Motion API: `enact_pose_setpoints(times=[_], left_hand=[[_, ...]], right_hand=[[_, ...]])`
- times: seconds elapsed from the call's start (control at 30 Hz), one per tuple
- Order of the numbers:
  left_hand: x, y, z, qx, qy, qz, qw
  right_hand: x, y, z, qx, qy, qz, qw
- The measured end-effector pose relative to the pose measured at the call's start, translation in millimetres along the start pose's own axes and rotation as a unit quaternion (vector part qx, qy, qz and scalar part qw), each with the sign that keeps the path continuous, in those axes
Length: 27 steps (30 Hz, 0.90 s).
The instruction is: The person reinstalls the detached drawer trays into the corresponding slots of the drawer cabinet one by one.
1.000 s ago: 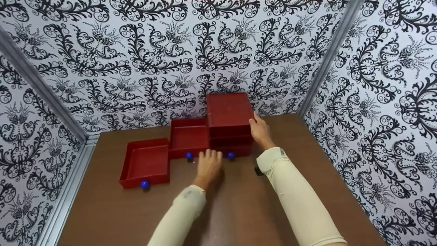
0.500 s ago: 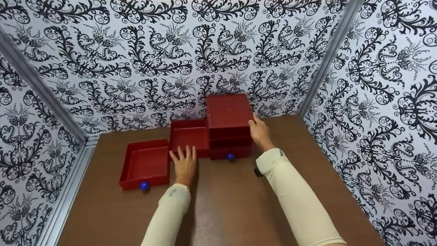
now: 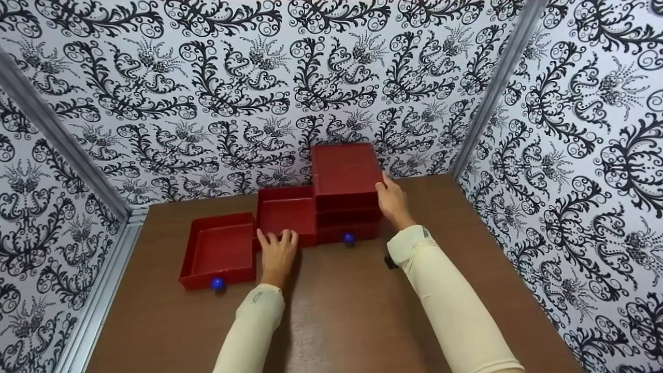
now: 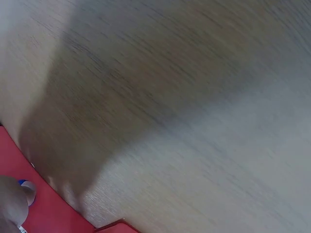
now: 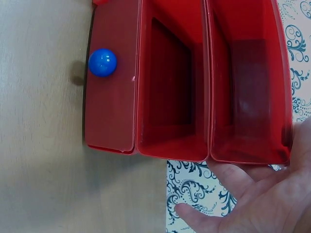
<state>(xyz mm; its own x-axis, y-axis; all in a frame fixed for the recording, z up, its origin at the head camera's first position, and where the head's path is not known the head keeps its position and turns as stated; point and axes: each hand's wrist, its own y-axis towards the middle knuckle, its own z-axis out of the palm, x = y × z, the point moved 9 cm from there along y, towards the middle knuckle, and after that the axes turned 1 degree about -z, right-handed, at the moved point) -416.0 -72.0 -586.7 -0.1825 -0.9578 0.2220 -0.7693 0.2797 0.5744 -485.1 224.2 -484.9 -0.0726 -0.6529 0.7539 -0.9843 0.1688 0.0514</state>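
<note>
At the front of a red drawer (image 3: 287, 210) lying on the table, my left hand (image 3: 278, 254) pinches its blue knob (image 4: 22, 182), mostly covered by the fingers. That drawer stands right beside the red cabinet (image 3: 346, 168). My right hand (image 3: 392, 201) lies against the cabinet's right side at the upper front corner. In the right wrist view its fingers (image 5: 233, 174) are extended along the outer wall. Two upper slots of the cabinet gape; the lowest drawer (image 5: 111, 107), with a blue knob (image 5: 102, 62), sits inside.
A second loose red drawer (image 3: 222, 248) with a blue knob (image 3: 217, 284) lies at the left. Patterned walls (image 3: 248, 103) enclose the brown table (image 3: 342, 311) at the back and sides. A small black object (image 3: 390, 261) shows beside the right sleeve.
My left hand has moved left from between two knobs to the middle drawer's front, its spread fingers now closed in. That drawer has shifted slightly toward me. My right hand stays put.
</note>
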Motion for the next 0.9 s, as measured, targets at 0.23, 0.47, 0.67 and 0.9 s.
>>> enact_pose_setpoints(times=[0.23, 0.47, 0.67, 0.9], left_hand=[[-0.2, -3.4, -2.9, 0.005, -0.012, 0.002, 0.9999], [-2.0, -11.9, -24.2, -0.015, -0.042, 0.009, 0.999], [-7.3, -28.1, -51.2, -0.063, -0.053, 0.02, 0.9964], [-13.2, -47.0, -86.2, -0.084, -0.061, 0.025, 0.9943]], right_hand=[[-1.9, 0.6, 0.0, -0.004, -0.006, -0.005, 1.0], [-1.2, 0.1, -1.9, -0.01, -0.012, -0.009, 1.0], [0.7, -0.8, -2.0, -0.007, -0.015, -0.008, 1.0], [3.1, -1.0, -1.4, -0.006, -0.016, -0.005, 1.0]])
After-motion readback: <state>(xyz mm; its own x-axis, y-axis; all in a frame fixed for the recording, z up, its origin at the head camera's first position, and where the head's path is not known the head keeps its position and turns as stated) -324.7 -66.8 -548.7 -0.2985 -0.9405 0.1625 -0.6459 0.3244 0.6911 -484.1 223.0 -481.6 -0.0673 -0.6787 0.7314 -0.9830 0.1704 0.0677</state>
